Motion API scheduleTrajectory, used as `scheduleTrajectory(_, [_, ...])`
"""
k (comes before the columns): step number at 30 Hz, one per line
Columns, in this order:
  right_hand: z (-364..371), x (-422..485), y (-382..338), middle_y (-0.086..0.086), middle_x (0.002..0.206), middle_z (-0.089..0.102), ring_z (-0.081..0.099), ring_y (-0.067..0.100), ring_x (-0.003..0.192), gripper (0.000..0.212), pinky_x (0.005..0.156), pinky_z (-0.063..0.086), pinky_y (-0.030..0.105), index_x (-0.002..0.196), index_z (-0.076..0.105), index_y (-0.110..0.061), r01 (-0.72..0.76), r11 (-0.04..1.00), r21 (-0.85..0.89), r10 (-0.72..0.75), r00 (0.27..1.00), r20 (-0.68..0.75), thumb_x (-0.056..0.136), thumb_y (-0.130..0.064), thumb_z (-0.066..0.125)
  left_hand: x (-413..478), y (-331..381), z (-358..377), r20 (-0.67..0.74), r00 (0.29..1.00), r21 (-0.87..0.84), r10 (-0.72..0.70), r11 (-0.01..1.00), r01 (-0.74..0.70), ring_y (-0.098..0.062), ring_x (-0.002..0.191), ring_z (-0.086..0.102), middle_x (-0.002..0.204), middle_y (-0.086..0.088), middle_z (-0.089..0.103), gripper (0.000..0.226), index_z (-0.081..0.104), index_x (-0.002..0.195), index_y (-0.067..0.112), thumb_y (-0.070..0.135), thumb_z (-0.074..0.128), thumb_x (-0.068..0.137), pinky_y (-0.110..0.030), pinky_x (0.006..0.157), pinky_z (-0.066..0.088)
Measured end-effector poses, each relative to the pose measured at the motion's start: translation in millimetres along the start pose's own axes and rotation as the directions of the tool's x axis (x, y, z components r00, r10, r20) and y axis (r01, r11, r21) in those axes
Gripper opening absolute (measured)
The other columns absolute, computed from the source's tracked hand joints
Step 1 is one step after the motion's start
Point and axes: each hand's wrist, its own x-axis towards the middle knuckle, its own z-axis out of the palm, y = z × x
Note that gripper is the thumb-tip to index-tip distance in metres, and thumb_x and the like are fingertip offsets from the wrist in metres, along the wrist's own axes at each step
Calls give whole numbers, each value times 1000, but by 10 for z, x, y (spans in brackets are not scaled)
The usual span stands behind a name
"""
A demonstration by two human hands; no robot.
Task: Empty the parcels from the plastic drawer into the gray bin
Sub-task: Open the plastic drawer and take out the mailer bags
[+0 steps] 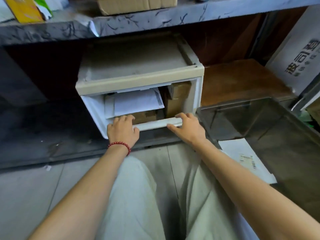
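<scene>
Up on the marbled shelf (155,19) a yellow box (22,9) sits at the far left, with a cardboard box (136,4) further along. Below it, the person crouches on the tiled floor, both arms stretched forward.

The left hand (123,130), with a red bead bracelet (120,146) on its wrist, has its fingers curled over the front rim of the plastic drawer (155,124) near the left corner. The drawer stands partly pulled out of its beige housing (138,71) under the shelf.

Inside the drawer, a white padded mailer (136,103) lies slanted on top at the left, over a brown parcel (145,116). A taller brown cardboard parcel (178,99) stands against the right wall.

The right hand (188,127) grips the same front rim near the right corner, fingers hooked over the top and thumb stretched along the face.

Just beside the drawer on the right is the gray bin (259,122), open-topped and dark. A flat white parcel with a label (245,160) lies at the bin's near left edge; I cannot tell whether it is inside the bin or resting against it.

Behind the bin there is a wooden surface (242,80), and a white printed carton (299,54) leans at the far right.
</scene>
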Motion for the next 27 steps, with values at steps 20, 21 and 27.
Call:
scheduleTrajectory(20, [733,935,-212,6,147,42,41,29,132,67,94,46,44,149,23,-31,-9,989,149,9,1000,2,93,-41,58,654,-628,638,57,986,-53,-156,986,159,-32,121,45,140,-9,45,72,12,152,30,36,52,92,-45,94,40])
scheduleTrajectory(21, [748,955,-214,4,148,41,42,27,133,66,95,45,44,149,24,-30,1,986,164,-1,1000,0,94,-39,58,664,-638,672,60,987,-73,-148,986,152,-31,121,45,140,-8,45,72,13,152,30,36,53,92,-45,94,40])
scheduleTrajectory(27, [768,959,-216,-1,139,54,53,22,124,51,90,47,35,145,39,-32,-18,980,200,39,994,-103,97,-28,56,760,-641,695,41,987,-238,-156,958,161,-27,127,40,140,-8,42,61,30,147,26,32,55,92,-44,100,37])
